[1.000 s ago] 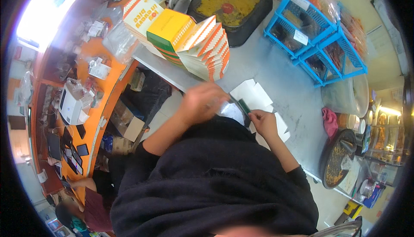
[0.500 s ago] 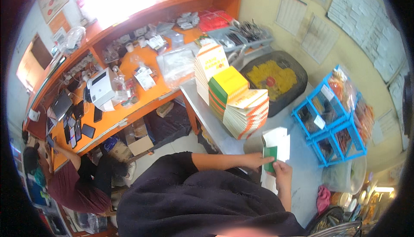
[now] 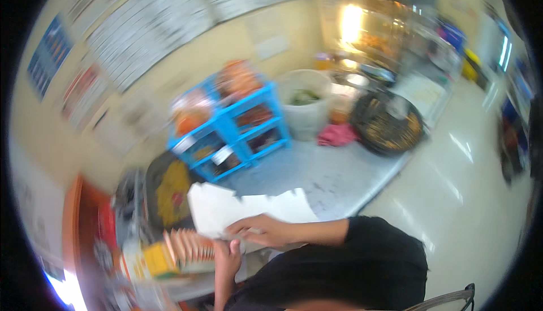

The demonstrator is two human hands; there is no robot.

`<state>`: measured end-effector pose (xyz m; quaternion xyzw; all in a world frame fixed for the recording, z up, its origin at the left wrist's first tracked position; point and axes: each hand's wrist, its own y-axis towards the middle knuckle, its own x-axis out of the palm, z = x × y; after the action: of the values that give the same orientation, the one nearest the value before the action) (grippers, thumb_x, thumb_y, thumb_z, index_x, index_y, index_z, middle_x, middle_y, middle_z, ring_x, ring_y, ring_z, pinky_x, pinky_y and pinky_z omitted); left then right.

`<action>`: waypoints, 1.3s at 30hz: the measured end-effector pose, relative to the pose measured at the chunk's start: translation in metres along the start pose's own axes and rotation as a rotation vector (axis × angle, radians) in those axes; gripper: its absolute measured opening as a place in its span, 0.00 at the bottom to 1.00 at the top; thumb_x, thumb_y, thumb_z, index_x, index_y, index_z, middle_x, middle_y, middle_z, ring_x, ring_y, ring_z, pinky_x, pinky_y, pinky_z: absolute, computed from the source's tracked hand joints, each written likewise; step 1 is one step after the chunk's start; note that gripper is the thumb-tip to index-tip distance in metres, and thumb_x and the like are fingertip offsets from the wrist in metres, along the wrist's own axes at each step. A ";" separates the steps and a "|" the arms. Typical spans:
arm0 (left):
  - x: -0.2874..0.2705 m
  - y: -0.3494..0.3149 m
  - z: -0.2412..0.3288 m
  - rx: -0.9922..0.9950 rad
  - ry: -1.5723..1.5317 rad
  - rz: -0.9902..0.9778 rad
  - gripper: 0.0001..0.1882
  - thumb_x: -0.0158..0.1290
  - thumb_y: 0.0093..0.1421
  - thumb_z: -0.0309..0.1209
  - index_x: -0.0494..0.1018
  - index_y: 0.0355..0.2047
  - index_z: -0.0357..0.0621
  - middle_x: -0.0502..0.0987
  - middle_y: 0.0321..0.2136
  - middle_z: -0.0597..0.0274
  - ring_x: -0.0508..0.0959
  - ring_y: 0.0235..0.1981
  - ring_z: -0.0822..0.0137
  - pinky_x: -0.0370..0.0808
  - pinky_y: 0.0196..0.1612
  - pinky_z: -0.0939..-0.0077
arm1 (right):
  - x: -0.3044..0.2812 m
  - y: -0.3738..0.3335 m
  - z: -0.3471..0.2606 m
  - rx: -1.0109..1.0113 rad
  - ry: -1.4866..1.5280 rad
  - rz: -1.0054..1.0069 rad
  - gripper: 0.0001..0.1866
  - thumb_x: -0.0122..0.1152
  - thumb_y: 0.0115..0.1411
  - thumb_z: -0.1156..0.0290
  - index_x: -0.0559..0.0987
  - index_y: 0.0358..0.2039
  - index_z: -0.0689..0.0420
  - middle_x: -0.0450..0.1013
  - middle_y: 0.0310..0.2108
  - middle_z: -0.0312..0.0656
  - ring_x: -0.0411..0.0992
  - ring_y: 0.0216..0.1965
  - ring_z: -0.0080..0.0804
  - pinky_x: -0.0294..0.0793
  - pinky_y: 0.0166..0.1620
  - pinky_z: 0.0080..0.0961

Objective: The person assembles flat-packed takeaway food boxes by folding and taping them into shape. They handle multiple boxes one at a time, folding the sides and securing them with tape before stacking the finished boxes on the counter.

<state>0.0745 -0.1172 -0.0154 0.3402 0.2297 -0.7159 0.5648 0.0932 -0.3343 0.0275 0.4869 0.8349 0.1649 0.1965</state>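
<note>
White paper sheets (image 3: 249,212) lie flat on the grey steel counter (image 3: 334,172), near its front edge, just right of a dark tray of yellow food (image 3: 169,189). The right hand (image 3: 266,230) rests on the near edge of the sheets, palm down, with the fingers stretched out leftward and lying close together on the paper; motion blur hides whether the thumb grips the sheet from below. The left hand (image 3: 227,253) comes up from the lower edge just beneath the sheets, its fingertips at their near edge, beside the right hand; whether its fingers pinch the paper or only touch it cannot be told. Both forearms run back to a black sleeve and shirt (image 3: 345,266). To the left of the hands stands a row of folded orange-and-white cartons (image 3: 189,246) with a yellow stack (image 3: 158,257) next to it. Behind the sheets sits a blue plastic rack (image 3: 235,124) with filled bins, then a white bucket (image 3: 305,104), a pink cloth (image 3: 337,134) and a round dark tray of browned food (image 3: 387,124) farther right.
</note>
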 end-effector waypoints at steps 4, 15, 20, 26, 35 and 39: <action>0.017 0.031 0.043 0.239 -0.398 0.198 0.37 0.52 0.60 0.26 0.49 0.67 0.31 0.66 0.56 0.39 0.72 0.54 0.42 0.67 0.58 0.58 | 0.005 0.003 -0.028 0.064 -0.032 0.224 0.15 0.53 0.67 0.66 0.72 0.51 0.58 0.74 0.49 0.46 0.75 0.47 0.36 0.74 0.50 0.30; 0.027 0.046 0.103 0.371 -0.390 0.484 0.05 0.46 0.68 0.24 0.70 0.40 0.35 0.74 0.40 0.58 0.73 0.41 0.66 0.70 0.48 0.71 | -0.041 -0.036 -0.067 -0.003 -0.388 0.691 0.09 0.56 0.60 0.71 0.75 0.41 0.58 0.75 0.33 0.47 0.75 0.33 0.48 0.72 0.35 0.39; 0.025 0.052 0.110 0.462 -0.496 0.467 0.02 0.47 0.68 0.24 0.69 0.38 0.37 0.70 0.40 0.63 0.70 0.40 0.70 0.69 0.47 0.75 | -0.031 -0.030 -0.046 -0.116 -0.574 0.556 0.09 0.60 0.55 0.73 0.77 0.37 0.59 0.75 0.32 0.48 0.74 0.36 0.51 0.72 0.35 0.41; 0.023 0.049 0.108 0.462 -0.439 0.504 0.02 0.48 0.67 0.22 0.69 0.38 0.37 0.71 0.41 0.62 0.72 0.42 0.70 0.69 0.48 0.76 | -0.023 -0.023 -0.041 -0.218 -0.365 0.573 0.08 0.62 0.56 0.72 0.79 0.35 0.62 0.76 0.31 0.49 0.74 0.34 0.52 0.73 0.36 0.40; 0.024 0.051 0.102 0.559 -0.690 0.256 0.21 0.51 0.68 0.43 0.67 0.52 0.41 0.68 0.52 0.56 0.73 0.48 0.63 0.72 0.50 0.67 | -0.024 -0.031 -0.059 -0.077 0.016 0.691 0.12 0.64 0.60 0.65 0.81 0.34 0.62 0.78 0.31 0.46 0.77 0.33 0.41 0.73 0.35 0.31; 0.037 0.047 0.115 0.432 -0.765 0.275 0.31 0.44 0.69 0.53 0.58 0.62 0.43 0.65 0.56 0.52 0.72 0.51 0.59 0.72 0.52 0.64 | -0.020 -0.033 -0.060 -0.116 -0.024 0.513 0.12 0.61 0.63 0.63 0.81 0.35 0.60 0.77 0.34 0.43 0.76 0.36 0.39 0.73 0.39 0.32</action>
<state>0.0887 -0.2353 0.0361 0.1888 -0.1968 -0.7398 0.6150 0.0479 -0.3730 0.0679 0.6725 0.6710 0.2510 0.1857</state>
